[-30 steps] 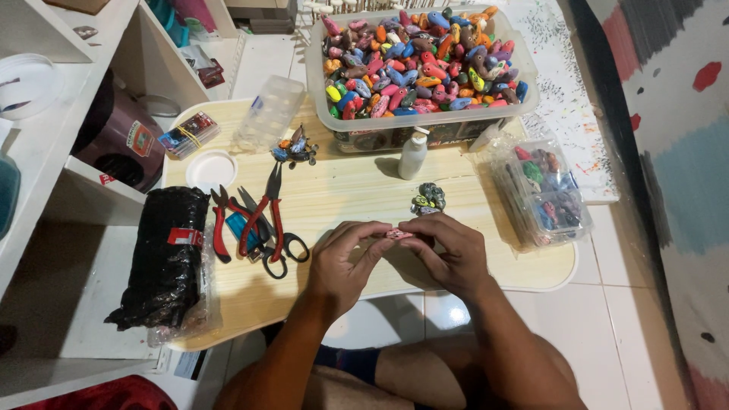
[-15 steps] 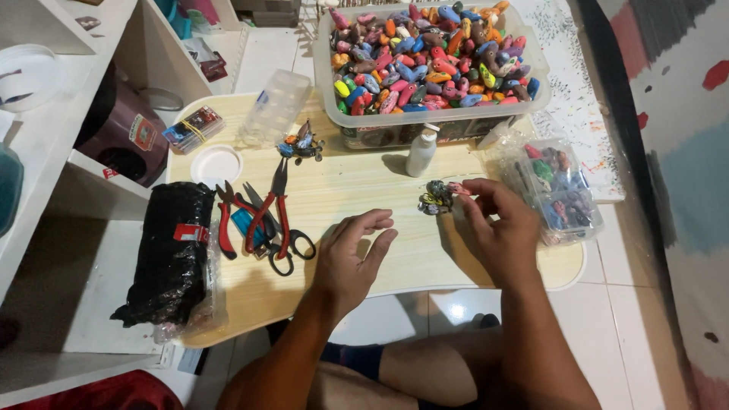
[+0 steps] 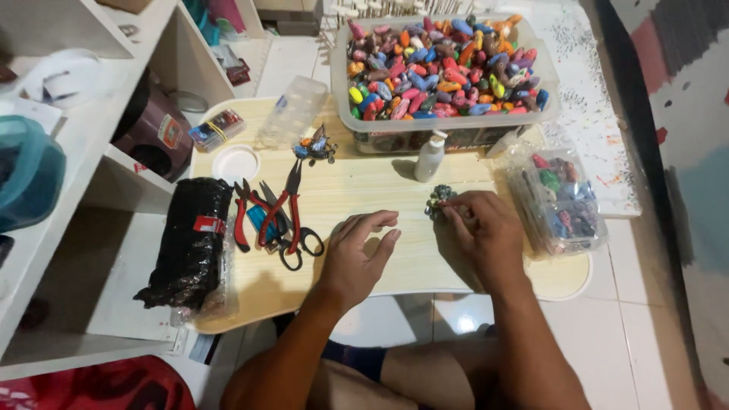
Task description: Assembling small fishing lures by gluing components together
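Resting on the pale wooden surface (image 3: 364, 190), just below a white squeeze bottle (image 3: 430, 158): small dark beaded cluster (image 3: 438, 200), pinched at its lower edge by right hand (image 3: 486, 231) fingertips. Left hand (image 3: 361, 254) loosely spread, palm down, holding nothing, near red-handled pliers (image 3: 285, 206) and scissors (image 3: 292, 239). Behind, clear tub of colourful beads (image 3: 444, 72).

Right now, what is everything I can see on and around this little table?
Table: one, pale wood, centre.
Big tub: one, clear, full of many-coloured beads, far edge.
Small tub: one, clear, mixed beads, right.
Bottle: one, white, before the big tub.
Bead cluster: one, dark green, at the right fingertips.
Pliers and scissors: several, red and black handles, left of centre.
Black bundle: one, left edge.
White lid: one, far left.
Left hand: open, resting on the table.
Right hand: touching the bead cluster.
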